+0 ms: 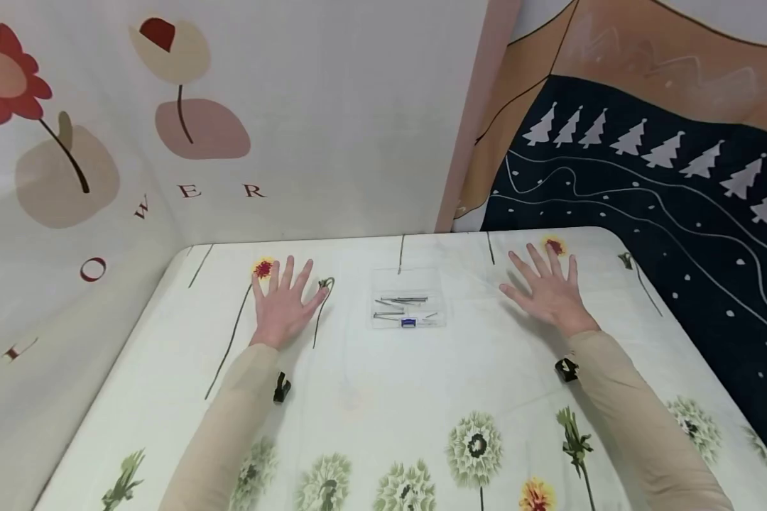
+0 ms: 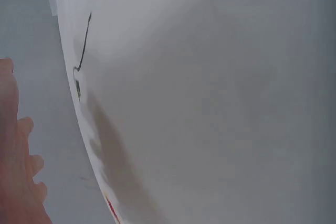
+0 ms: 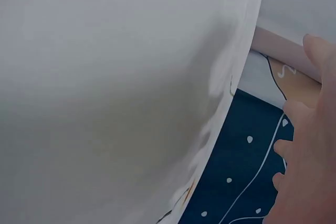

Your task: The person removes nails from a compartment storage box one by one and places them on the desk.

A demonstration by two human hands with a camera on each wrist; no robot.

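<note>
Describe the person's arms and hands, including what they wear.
Long, plain beige sleeves cover both arms to the wrists. A small black device shows beside each wrist. The left hand and right hand are bare, with no gloves or rings visible.

Even, fairly bright head view; dimmer, greyish wrist views with soft-edged shadows [image 2: 118,150] across white cloth [image 1: 383,376].

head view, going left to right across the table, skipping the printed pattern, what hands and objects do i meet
Left hand → clear plastic box with thin metal pieces in it → right hand.
</note>
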